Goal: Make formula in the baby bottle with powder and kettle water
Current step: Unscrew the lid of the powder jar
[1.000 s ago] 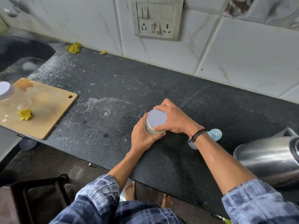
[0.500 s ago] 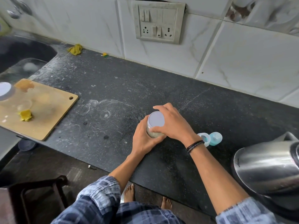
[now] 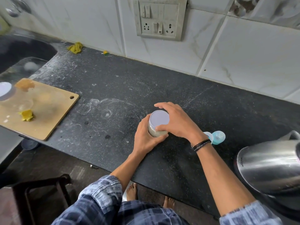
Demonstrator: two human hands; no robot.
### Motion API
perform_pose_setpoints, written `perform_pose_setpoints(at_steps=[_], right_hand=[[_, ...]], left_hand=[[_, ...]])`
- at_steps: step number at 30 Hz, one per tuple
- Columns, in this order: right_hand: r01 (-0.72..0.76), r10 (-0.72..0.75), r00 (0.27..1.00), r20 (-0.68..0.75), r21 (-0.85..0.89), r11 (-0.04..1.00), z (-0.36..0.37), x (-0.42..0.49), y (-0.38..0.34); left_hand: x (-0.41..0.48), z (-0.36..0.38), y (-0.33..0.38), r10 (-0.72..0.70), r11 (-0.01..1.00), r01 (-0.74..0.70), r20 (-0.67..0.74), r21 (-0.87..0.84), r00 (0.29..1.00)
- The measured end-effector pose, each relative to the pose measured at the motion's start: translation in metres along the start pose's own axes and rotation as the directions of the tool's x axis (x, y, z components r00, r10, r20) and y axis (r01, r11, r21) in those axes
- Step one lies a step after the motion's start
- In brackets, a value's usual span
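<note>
The left hand [image 3: 144,137] grips the powder jar [image 3: 157,133], its fingers curled round the clear wall and the thumb lying along the near side. Pale powder shows through the wall just beside that thumb. The right hand [image 3: 177,122] arches over the top, its fingers and thumb curled round the rim of the flat grey lid [image 3: 159,118]. The lid's face carries no label. The jar stands upright on the black counter [image 3: 113,88], between the two palms.

The baby bottle [image 3: 218,137] lies on its side just behind the right wrist, near the black wristband [image 3: 202,144]; no print on it can be read. The steel kettle [image 3: 267,166] stands well to the right of the right-hand fingers and bears a small dark mark low on its side, too small to read. Well to the left of the left-hand fingers lies a wooden cutting board [image 3: 48,114].
</note>
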State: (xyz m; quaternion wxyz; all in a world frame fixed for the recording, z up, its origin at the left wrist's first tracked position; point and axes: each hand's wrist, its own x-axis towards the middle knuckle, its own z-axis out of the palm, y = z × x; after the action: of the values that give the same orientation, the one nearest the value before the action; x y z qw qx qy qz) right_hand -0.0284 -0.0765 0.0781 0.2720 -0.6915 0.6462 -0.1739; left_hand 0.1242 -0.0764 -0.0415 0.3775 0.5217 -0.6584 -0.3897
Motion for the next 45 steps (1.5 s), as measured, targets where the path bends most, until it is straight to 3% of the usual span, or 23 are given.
perform_pose_setpoints(at_steps=[4, 21, 34, 39, 45], right_hand=[[0.001, -0.003, 0.999, -0.045, -0.030, 1.000, 0.000, 0.000, -0.003], [0.059, -0.059, 0.994, 0.093, 0.007, 0.998, 0.006, -0.002, -0.006], [0.095, -0.100, 0.992, 0.071, 0.077, 0.992, 0.014, -0.008, 0.000], [0.112, -0.116, 0.993, 0.036, 0.095, 0.989, 0.018, -0.012, 0.005], [0.022, -0.014, 0.986, -0.168, 0.044, 0.999, 0.021, -0.007, 0.005]], left_hand=[[0.002, 0.002, 0.001, 0.016, 1.000, -0.016, -0.002, -0.009, 1.000], [0.002, 0.003, -0.003, -0.008, 1.000, 0.007, 0.001, 0.024, 1.000], [0.003, 0.005, -0.006, 0.025, 0.999, -0.025, -0.018, 0.035, 1.000], [0.002, 0.004, -0.004, 0.034, 0.999, -0.033, -0.029, 0.040, 0.999], [0.001, 0.003, 0.001, 0.022, 0.999, -0.022, -0.022, 0.033, 0.999]])
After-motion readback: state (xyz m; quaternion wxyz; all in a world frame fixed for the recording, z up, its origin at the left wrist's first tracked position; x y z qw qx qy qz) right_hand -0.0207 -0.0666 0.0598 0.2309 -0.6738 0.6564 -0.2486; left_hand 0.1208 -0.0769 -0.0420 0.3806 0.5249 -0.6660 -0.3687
